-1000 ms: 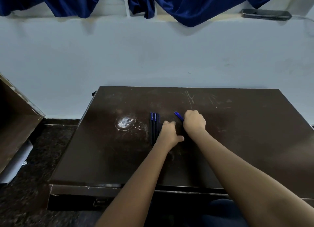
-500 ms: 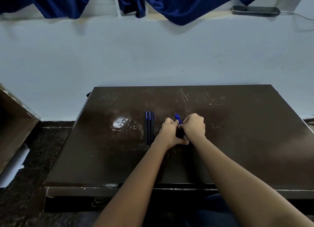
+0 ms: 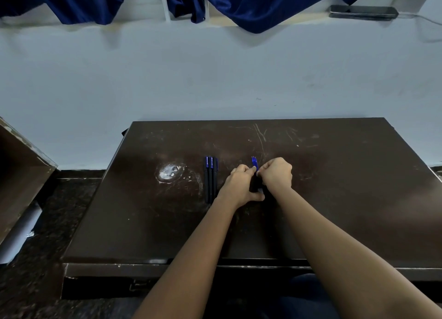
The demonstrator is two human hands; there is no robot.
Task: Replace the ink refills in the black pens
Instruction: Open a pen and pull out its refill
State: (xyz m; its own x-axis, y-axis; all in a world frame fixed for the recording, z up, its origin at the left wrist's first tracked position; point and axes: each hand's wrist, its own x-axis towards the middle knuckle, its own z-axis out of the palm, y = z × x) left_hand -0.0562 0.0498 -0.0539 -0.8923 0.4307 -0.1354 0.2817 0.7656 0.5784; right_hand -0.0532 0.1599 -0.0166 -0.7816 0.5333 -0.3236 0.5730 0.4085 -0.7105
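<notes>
Three black pens with blue ends (image 3: 210,178) lie side by side on the dark brown table (image 3: 346,199), pointing away from me. Just right of them, my left hand (image 3: 240,187) and my right hand (image 3: 277,174) meet over a small bunch of black pens (image 3: 255,162) whose blue tips stick out above the fingers. Both hands have their fingers closed around that bunch. The pen bodies are mostly hidden between the hands.
A whitish scuffed patch (image 3: 169,172) marks the table left of the pens. A pale wall (image 3: 215,79) rises behind, with blue curtain (image 3: 251,5) above. A brown board (image 3: 21,170) leans at the far left on the dark floor.
My hands have drawn together around the bunch of pens. The blue tips that pointed up-left from my right hand now stand nearly straight between both hands.
</notes>
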